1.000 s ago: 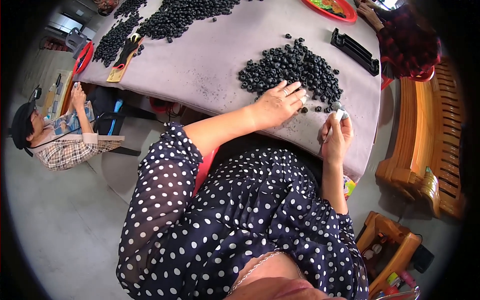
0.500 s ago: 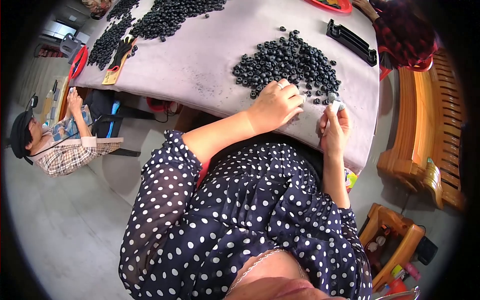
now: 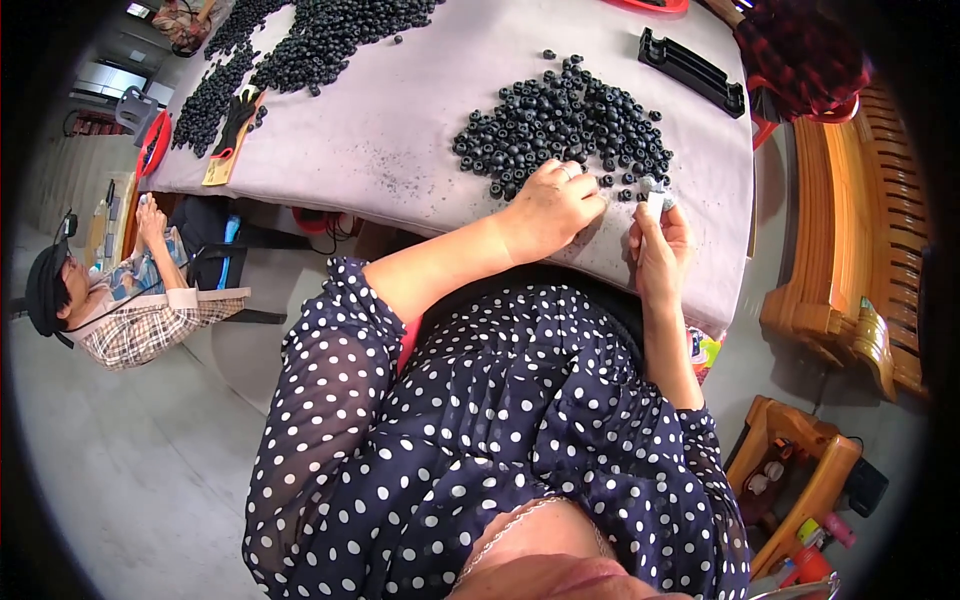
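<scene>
A heap of small black bead-like pieces (image 3: 560, 125) with round holes lies on the cloth-covered table (image 3: 400, 140) in front of me. At its near edge is my left hand (image 3: 556, 206), a ring on one finger, its fingers bent and drawn together. What those fingers hold, if anything, is hidden beneath the hand. Right of it, my right hand (image 3: 664, 245) pinches a small whitish strip-like piece (image 3: 655, 203), upright between thumb and fingers. A fuzzy grey tip (image 3: 654, 185) shows above it, near a few loose black pieces.
A black tray-like holder (image 3: 690, 72) lies at the far right, near a person in a dark red sleeve (image 3: 800, 60). More black pieces (image 3: 330, 45) and a black glove (image 3: 235, 122) are at the far left. Another person (image 3: 130, 290) sits left. A wooden bench (image 3: 835, 230) stands right.
The whole view has shifted slightly. My right hand has turned a little and shows more of the whitish strip. My left hand stays at the heap's near edge, its fingers still bent.
</scene>
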`<state>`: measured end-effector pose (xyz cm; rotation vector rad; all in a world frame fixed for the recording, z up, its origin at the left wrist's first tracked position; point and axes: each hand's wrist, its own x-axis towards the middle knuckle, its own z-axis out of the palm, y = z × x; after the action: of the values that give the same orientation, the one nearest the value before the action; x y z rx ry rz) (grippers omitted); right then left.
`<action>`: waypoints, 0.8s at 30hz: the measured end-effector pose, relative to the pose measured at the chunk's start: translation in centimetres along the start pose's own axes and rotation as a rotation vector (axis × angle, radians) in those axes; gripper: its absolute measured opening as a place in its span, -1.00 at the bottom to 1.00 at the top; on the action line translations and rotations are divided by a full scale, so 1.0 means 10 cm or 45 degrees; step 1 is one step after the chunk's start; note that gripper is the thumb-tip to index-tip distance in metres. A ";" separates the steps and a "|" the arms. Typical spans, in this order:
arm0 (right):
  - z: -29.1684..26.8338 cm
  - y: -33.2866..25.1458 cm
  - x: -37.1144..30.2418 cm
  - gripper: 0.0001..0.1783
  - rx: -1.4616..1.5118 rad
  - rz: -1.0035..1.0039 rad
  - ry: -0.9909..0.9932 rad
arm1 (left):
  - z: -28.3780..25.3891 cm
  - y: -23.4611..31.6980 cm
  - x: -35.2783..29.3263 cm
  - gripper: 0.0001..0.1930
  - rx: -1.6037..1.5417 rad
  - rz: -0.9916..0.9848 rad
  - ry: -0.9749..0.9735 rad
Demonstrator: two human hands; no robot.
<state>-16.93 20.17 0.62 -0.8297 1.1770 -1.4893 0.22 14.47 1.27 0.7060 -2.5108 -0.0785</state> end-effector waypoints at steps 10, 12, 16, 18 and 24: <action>0.22 -0.04 -0.19 -0.64 -0.045 0.054 -0.305 | -0.17 0.10 -0.29 -0.80 -2.423 -1.376 0.315; 0.26 -0.09 -0.25 -0.67 -0.042 0.141 -0.321 | -0.20 0.12 -0.36 -0.77 -2.426 -1.392 0.317; 0.23 -0.07 -0.27 -0.79 -0.157 0.128 -0.434 | -0.31 0.22 -0.45 -0.75 -2.354 -1.396 0.401; 0.18 -0.07 -0.26 -0.80 0.011 0.237 -0.542 | -0.31 0.24 -0.50 -0.78 -2.373 -1.375 0.450; 0.30 -0.15 -0.32 -0.77 0.022 0.282 -0.562 | -0.32 0.30 -0.60 -0.80 -2.653 -1.338 0.444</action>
<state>-13.82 22.54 3.10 -0.9264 0.8901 -1.0650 4.76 20.36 1.79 0.6769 -0.4668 -2.1015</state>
